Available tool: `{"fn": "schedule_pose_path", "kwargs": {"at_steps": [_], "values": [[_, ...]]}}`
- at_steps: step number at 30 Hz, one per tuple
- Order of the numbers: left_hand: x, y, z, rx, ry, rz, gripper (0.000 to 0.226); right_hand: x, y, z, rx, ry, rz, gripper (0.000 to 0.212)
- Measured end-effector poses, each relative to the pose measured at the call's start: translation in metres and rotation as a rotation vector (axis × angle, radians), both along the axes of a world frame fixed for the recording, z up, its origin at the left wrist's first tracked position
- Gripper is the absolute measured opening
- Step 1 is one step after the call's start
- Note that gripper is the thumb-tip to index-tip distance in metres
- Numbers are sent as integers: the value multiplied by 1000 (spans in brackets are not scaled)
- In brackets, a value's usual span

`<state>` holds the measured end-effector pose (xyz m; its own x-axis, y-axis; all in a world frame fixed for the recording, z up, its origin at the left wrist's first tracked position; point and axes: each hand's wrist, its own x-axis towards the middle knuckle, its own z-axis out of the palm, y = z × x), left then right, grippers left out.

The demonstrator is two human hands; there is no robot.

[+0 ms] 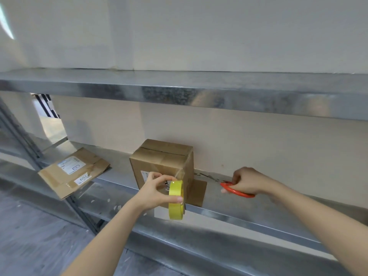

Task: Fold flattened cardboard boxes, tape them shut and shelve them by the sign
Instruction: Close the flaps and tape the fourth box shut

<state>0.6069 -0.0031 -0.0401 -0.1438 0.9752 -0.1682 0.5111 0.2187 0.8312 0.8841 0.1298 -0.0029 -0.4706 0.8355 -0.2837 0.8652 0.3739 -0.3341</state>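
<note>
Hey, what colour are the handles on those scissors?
The scissors handles are orange-red, clearest in the head view.

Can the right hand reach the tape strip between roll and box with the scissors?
Probably yes. The right hand holds the scissors just right of the box, and nothing stands between them and the strip, which the left hand holds stretched from the roll.
</note>
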Motion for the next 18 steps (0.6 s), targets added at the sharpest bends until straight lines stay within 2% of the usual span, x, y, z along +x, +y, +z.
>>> {"fn": "schedule_pose_path", "kwargs": {"at_steps": [5, 9, 18], "values": [[-1, -1, 4, -9, 58, -23, 81, -20, -43, 39, -130, -6, 116, 45], [1, -2, 9, 1, 91, -43, 68, -43, -52, 46, -189, -95, 112, 68], [-7, -5, 15, 20, 178, -122, 63, -89, -54, 59, -323, -133, 44, 70]]}}
